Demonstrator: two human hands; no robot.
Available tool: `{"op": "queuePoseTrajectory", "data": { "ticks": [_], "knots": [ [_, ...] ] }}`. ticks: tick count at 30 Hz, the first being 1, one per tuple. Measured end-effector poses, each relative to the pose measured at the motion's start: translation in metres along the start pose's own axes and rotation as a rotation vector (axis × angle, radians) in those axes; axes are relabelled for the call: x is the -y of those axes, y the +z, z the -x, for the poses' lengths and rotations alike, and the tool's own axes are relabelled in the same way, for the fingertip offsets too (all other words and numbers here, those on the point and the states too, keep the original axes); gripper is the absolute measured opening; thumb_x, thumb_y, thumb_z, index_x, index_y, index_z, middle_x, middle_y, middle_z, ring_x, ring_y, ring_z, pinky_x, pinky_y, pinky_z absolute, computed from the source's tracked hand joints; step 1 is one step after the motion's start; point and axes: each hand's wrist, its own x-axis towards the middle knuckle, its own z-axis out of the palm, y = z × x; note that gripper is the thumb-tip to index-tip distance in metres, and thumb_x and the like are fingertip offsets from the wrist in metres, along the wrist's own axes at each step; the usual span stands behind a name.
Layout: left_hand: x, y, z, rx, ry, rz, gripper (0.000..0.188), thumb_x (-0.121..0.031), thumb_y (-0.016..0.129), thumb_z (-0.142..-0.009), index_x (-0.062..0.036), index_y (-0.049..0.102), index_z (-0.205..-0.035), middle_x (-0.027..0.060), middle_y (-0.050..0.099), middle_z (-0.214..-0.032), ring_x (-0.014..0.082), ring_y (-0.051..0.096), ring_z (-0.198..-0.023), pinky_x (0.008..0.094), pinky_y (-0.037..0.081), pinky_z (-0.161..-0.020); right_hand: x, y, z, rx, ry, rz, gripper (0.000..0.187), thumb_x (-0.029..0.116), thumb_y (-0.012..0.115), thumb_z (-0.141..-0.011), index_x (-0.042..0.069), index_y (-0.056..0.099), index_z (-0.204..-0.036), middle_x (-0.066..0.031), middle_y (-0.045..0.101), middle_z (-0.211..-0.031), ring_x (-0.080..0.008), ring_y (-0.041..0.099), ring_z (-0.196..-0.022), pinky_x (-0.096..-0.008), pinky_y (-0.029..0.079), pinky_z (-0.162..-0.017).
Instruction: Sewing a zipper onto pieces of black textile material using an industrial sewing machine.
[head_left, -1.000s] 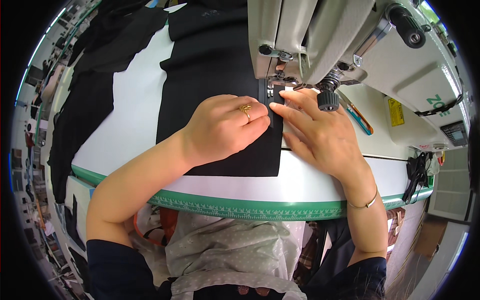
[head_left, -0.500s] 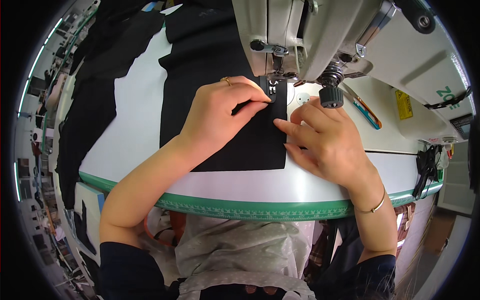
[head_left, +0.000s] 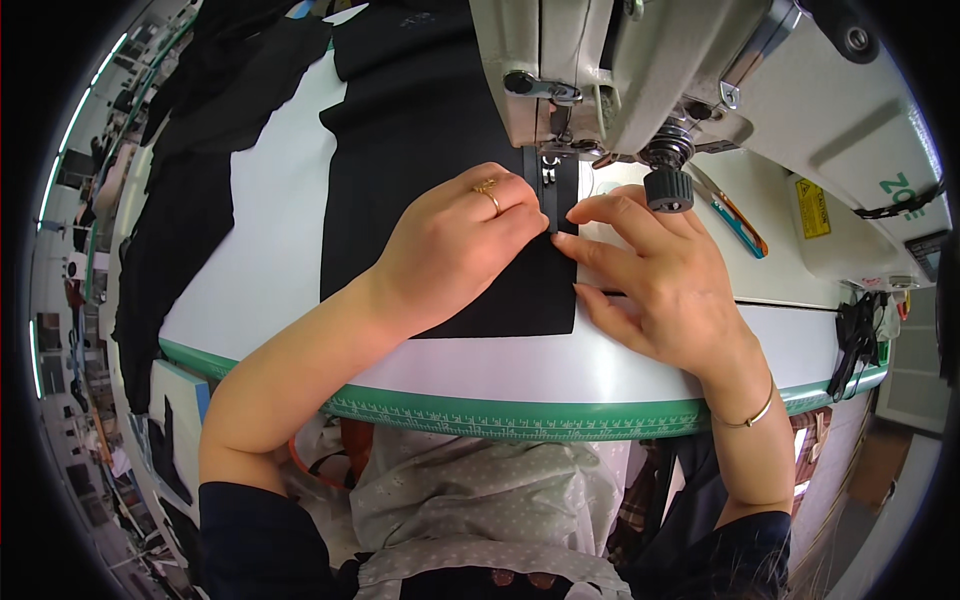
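Note:
A piece of black fabric (head_left: 390, 170) lies flat on the white table and runs under the presser foot (head_left: 549, 172) of the sewing machine (head_left: 640, 70). A narrow dark strip (head_left: 554, 212) lies on it near its right edge, in line with the foot. My left hand (head_left: 455, 245), a ring on one finger, is closed in a pinch on this strip just in front of the foot; its fingertips are partly hidden. My right hand (head_left: 665, 275) is open, fingers apart. Its index fingertip touches the fabric beside the strip's near end, and its other fingers rest at the fabric's right edge.
Thread snips (head_left: 735, 225) with blue and orange handles lie on the machine bed at the right. A green measuring tape (head_left: 520, 418) borders the table's near edge. More black fabric (head_left: 190, 210) spreads over the left side. Black scraps (head_left: 853, 340) hang at the right.
My left hand has drawn slightly toward me and turned, its fingers curling more around the strip. My right hand's fingers have spread and moved closer to the strip. The fabric has barely shifted.

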Motion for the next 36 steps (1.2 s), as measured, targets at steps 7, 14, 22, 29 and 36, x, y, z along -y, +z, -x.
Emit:
{"op": "queuePoseTrajectory", "data": {
  "ticks": [7, 14, 22, 29, 36],
  "knots": [
    [0.008, 0.003, -0.002, -0.011, 0.022, -0.012, 0.011, -0.001, 0.070, -0.074, -0.0026, 0.066, -0.084, 0.0039, 0.062, -0.087, 0.0206, 0.064, -0.086, 0.0302, 0.055, -0.071, -0.002, 0.003, -0.001, -0.007, 0.031, 0.062, 0.033, 0.015, 0.072, -0.075, 0.007, 0.074, -0.107, -0.0064, 0.069, -0.106, -0.0286, 0.061, -0.106, -0.0393, 0.049, -0.093],
    [0.019, 0.007, -0.007, -0.054, 0.107, -0.104, 0.011, -0.001, 0.069, -0.074, -0.0051, 0.064, -0.083, 0.0027, 0.058, -0.085, 0.0191, 0.062, -0.087, 0.0281, 0.055, -0.072, -0.003, 0.003, -0.005, -0.009, 0.044, 0.115, 0.036, 0.017, 0.071, -0.077, 0.008, 0.072, -0.112, -0.0065, 0.068, -0.111, -0.0286, 0.060, -0.107, -0.0400, 0.049, -0.094],
    [0.013, 0.004, -0.002, 0.008, 0.141, -0.254, 0.013, -0.003, 0.067, -0.069, -0.0074, 0.057, -0.074, 0.0028, 0.053, -0.085, 0.0167, 0.059, -0.084, 0.0257, 0.056, -0.070, -0.004, 0.007, -0.002, 0.017, 0.050, 0.185, 0.041, 0.019, 0.072, -0.079, 0.009, 0.070, -0.119, -0.0008, 0.068, -0.121, -0.0236, 0.059, -0.113, -0.0439, 0.043, -0.107],
    [0.016, 0.005, -0.003, -0.014, 0.143, -0.257, 0.013, -0.003, 0.067, -0.070, -0.0076, 0.056, -0.076, 0.0025, 0.053, -0.085, 0.0161, 0.059, -0.085, 0.0255, 0.056, -0.071, -0.002, 0.007, -0.003, 0.027, 0.070, 0.194, 0.041, 0.019, 0.072, -0.080, 0.010, 0.071, -0.119, 0.0011, 0.068, -0.121, -0.0203, 0.059, -0.113, -0.0445, 0.041, -0.110],
    [0.021, 0.001, -0.006, 0.023, 0.120, -0.212, 0.016, 0.001, 0.071, -0.075, -0.0013, 0.068, -0.090, 0.0052, 0.068, -0.094, 0.0213, 0.064, -0.080, 0.0290, 0.056, -0.071, -0.002, 0.008, -0.004, 0.031, 0.100, 0.212, 0.041, 0.020, 0.070, -0.081, 0.010, 0.070, -0.121, -0.0002, 0.068, -0.124, -0.0237, 0.059, -0.113, -0.0450, 0.041, -0.110]
  ]
}}
